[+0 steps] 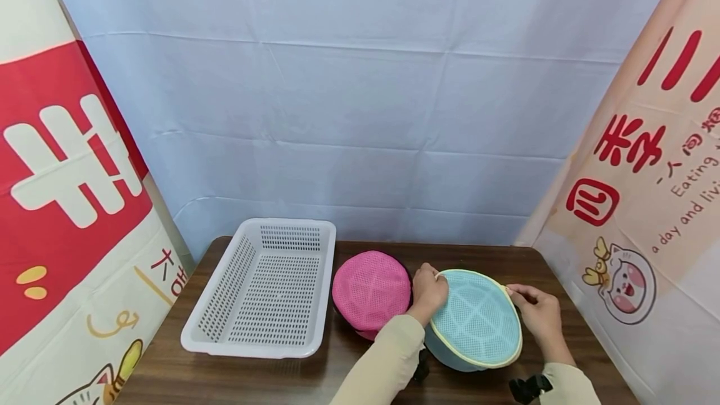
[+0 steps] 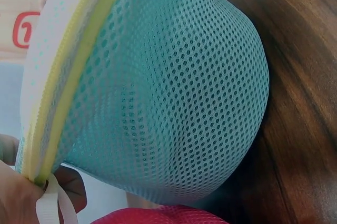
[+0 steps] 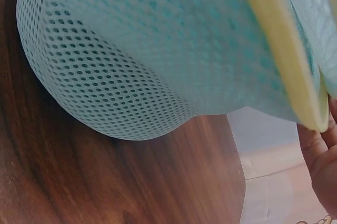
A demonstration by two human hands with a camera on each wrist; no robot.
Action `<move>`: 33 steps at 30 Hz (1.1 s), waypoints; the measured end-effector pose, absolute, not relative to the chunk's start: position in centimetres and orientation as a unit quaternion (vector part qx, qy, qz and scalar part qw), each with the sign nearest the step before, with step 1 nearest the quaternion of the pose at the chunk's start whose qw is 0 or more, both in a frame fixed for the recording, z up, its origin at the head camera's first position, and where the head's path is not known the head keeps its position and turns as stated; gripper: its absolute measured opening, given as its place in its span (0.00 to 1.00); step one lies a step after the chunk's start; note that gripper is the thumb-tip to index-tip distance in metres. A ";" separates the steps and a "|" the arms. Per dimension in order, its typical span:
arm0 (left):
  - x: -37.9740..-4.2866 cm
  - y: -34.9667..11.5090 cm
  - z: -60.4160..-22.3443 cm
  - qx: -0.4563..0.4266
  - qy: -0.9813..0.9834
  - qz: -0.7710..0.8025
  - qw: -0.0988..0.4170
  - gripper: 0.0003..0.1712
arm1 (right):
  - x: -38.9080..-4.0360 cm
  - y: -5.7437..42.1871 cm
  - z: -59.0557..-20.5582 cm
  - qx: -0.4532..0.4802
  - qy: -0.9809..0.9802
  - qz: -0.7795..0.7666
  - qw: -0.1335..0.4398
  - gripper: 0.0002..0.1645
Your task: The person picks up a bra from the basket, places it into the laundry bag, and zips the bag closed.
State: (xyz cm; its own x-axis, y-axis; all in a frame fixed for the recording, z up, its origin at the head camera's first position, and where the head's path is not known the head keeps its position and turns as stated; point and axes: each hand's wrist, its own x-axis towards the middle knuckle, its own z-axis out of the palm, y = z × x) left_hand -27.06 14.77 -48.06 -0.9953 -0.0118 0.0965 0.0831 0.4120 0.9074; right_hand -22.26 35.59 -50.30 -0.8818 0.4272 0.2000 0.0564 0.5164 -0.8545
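A round light-blue mesh laundry bag point(image 1: 478, 314) with a yellow zipper rim stands on the table at the right. My left hand point(image 1: 430, 292) pinches its rim at the upper left. In the left wrist view, a white loop strap point(image 2: 48, 208) hangs by those fingers. On the opposite side, my right hand point(image 1: 539, 316) pinches the rim at the upper right. The right wrist view shows a slit along the yellow trim point(image 3: 284, 61) near the right fingers. A pink round mesh bag point(image 1: 371, 292) sits left of the blue one, close to my left hand.
A white perforated plastic basket point(image 1: 328, 280) stands at the left of the dark wooden table point(image 1: 163, 374). Behind the table hangs a pale blue cloth point(image 1: 349, 111). Printed cloths point(image 1: 67, 142) flank both sides.
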 end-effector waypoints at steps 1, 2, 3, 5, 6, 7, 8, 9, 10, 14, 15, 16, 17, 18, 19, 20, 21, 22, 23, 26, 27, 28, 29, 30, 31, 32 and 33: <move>-27.0 14.8 -48.1 -0.019 -0.839 -0.542 0.045 0.07 | -22.2 35.6 -50.2 -0.144 -0.849 0.469 0.196 0.17; -27.0 14.8 -48.1 -0.017 -0.839 -0.542 0.046 0.07 | -22.1 35.6 -50.1 -0.145 -0.849 0.469 0.195 0.18; -27.0 14.8 -48.1 -0.016 -0.838 -0.544 0.047 0.07 | -22.0 35.5 -50.0 -0.141 -0.854 0.463 0.192 0.19; -26.9 14.9 -48.1 -0.010 -0.831 -0.554 0.047 0.06 | -21.8 35.5 -49.8 -0.142 -0.854 0.462 0.191 0.19; -26.8 14.9 -48.1 -0.004 -0.826 -0.562 0.045 0.06 | -21.7 35.6 -49.9 -0.139 -0.854 0.462 0.193 0.20; -26.8 15.0 -48.1 0.004 -0.821 -0.570 0.041 0.06 | -21.7 35.7 -50.2 -0.136 -0.854 0.462 0.196 0.20; -26.8 15.1 -48.1 0.013 -0.816 -0.577 0.038 0.05 | -21.9 36.0 -50.7 -0.136 -0.852 0.464 0.200 0.20; -26.7 15.1 -48.1 0.021 -0.810 -0.584 0.035 0.05 | -22.1 36.4 -51.3 -0.132 -0.854 0.461 0.202 0.20; -26.7 15.2 -48.1 0.031 -0.806 -0.591 0.031 0.04 | -22.4 36.9 -52.1 -0.128 -0.855 0.460 0.205 0.20; -26.7 15.5 -48.2 0.066 -0.787 -0.612 0.027 0.03 | -22.7 37.8 -53.3 -0.118 -0.859 0.453 0.210 0.19; -26.7 15.6 -48.2 0.075 -0.782 -0.617 0.031 0.03 | -22.4 37.7 -52.9 -0.117 -0.861 0.449 0.207 0.20; -26.7 15.6 -48.2 0.085 -0.776 -0.623 0.036 0.02 | -22.1 37.4 -52.5 -0.119 -0.861 0.450 0.207 0.20; -26.8 15.7 -48.1 0.097 -0.771 -0.628 0.042 0.02 | -21.8 37.1 -52.0 -0.123 -0.860 0.449 0.208 0.20; -26.8 15.7 -48.1 0.107 -0.766 -0.632 0.050 0.02 | -21.5 36.9 -51.6 -0.130 -0.858 0.451 0.207 0.20; -26.8 15.8 -48.0 0.118 -0.761 -0.635 0.058 0.02 | -21.3 36.8 -51.3 -0.132 -0.859 0.449 0.208 0.20; -26.8 15.9 -47.9 0.127 -0.757 -0.637 0.068 0.02 | -21.3 37.0 -51.5 -0.141 -0.858 0.449 0.208 0.20; -26.7 16.0 -47.8 0.134 -0.752 -0.641 0.076 0.01 | -21.4 37.4 -51.8 -0.146 -0.859 0.446 0.205 0.20; -26.7 16.1 -47.7 0.139 -0.745 -0.647 0.083 0.02 | -21.5 37.7 -52.3 -0.152 -0.856 0.447 0.208 0.20; -26.6 16.2 -47.6 0.144 -0.739 -0.651 0.092 0.02 | -21.7 38.1 -52.8 -0.156 -0.857 0.445 0.209 0.19; -26.4 16.6 -47.4 0.160 -0.713 -0.673 0.114 0.03 | -22.2 39.3 -54.3 -0.162 -0.844 0.462 0.218 0.19; -26.3 16.8 -47.4 0.167 -0.700 -0.684 0.123 0.03 | -22.2 39.6 -54.6 -0.157 -0.845 0.460 0.224 0.19; -26.3 17.0 -47.5 0.174 -0.687 -0.692 0.136 0.03 | -22.3 39.7 -54.8 -0.153 -0.842 0.463 0.232 0.19; -26.2 17.1 -47.6 0.177 -0.679 -0.697 0.151 0.04 | -22.2 39.8 -54.9 -0.145 -0.841 0.464 0.236 0.19; -26.1 17.3 -47.6 0.180 -0.667 -0.705 0.161 0.05 | -22.3 39.9 -55.0 -0.148 -0.838 0.467 0.240 0.18; -26.0 17.5 -47.8 0.180 -0.659 -0.709 0.172 0.06 | -22.2 39.9 -55.1 -0.151 -0.838 0.464 0.244 0.18; -25.9 17.7 -48.0 0.175 -0.654 -0.712 0.189 0.07 | -22.2 40.0 -55.2 -0.160 -0.837 0.462 0.246 0.16; -25.7 17.9 -48.0 0.172 -0.646 -0.719 0.189 0.09 | -22.1 40.0 -55.3 -0.166 -0.840 0.453 0.248 0.16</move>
State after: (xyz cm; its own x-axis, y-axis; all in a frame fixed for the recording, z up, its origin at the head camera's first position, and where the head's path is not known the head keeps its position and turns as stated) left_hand -25.75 17.86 -48.05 -0.8690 -0.4948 -0.0031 0.0503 -0.0946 0.9942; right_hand -22.12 40.00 -55.27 -0.8220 0.5030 0.2668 0.0540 0.5354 -0.8429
